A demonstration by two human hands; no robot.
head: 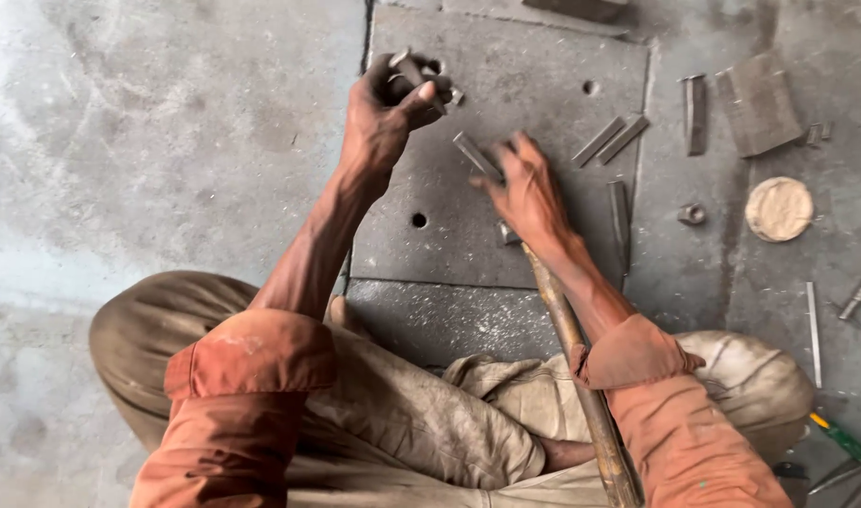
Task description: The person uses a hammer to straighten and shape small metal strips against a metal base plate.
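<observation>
I sit cross-legged on the floor before a thick steel plate (505, 75) with holes in it. My left hand (388, 113) is raised over the plate's far left corner, fingers closed on a small grey metal piece (411, 68). My right hand (526, 193) rests on the middle of the plate, its fingers holding a short flat metal bar (475, 155) that points up and left. A hammer lies under my right wrist, its wooden handle (581, 376) running back past my right knee; its head is mostly hidden beneath the hand.
Several short metal bars (611, 139) lie on the plate's right part and on the floor beside it. A rusty metal block (758, 103), a round tan disc (778, 209), a nut (692, 214), thin rods (813, 329) and a green-handled tool (839, 437) lie at right. Bare concrete floor (148, 141) lies at left.
</observation>
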